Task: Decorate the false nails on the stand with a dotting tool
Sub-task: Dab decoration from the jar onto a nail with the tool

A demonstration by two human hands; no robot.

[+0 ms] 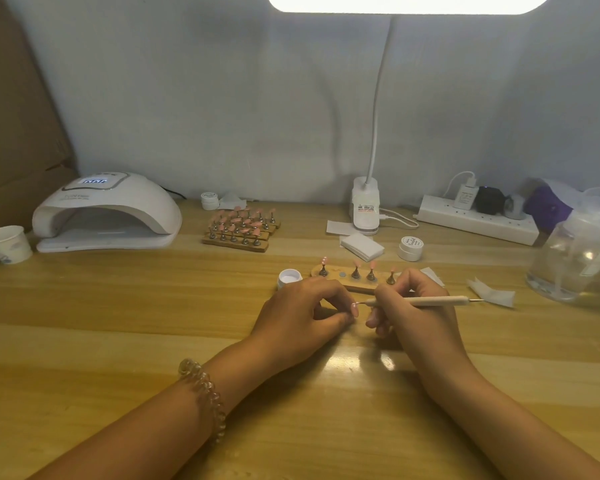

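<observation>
my left hand (305,313) curls its fingers in and pinches one small glossy pink false nail (354,309) between thumb and fingertips, just above the table. my right hand (416,313) grips the dotting tool (430,301) like a pen, fingers bunched round its matte, pale shaft; the thin metal tip meets the nail, and another metal point sticks out of the far end. a springy, clear coil bracelet (205,396) sits on my left wrist.

just behind my knuckles lies the oval wooden stand (361,288), with four pink nails (356,264) upright on little cone-shaped metal holders. beside its left end stands a small round open jar (289,277), white inside. a closed white pot (410,248) sits further back to the right, near a stack of square white wipes (361,245). more stands of pink nails (241,230) cluster next to the domed white curing lamp (108,213). a paper cup (7,244) is far left, a clear plastic jar (579,247) far right.

the table (118,323) is glossy yellow wood grain, against a pale wall, lit by a clip-on desk lamp (366,206).
</observation>
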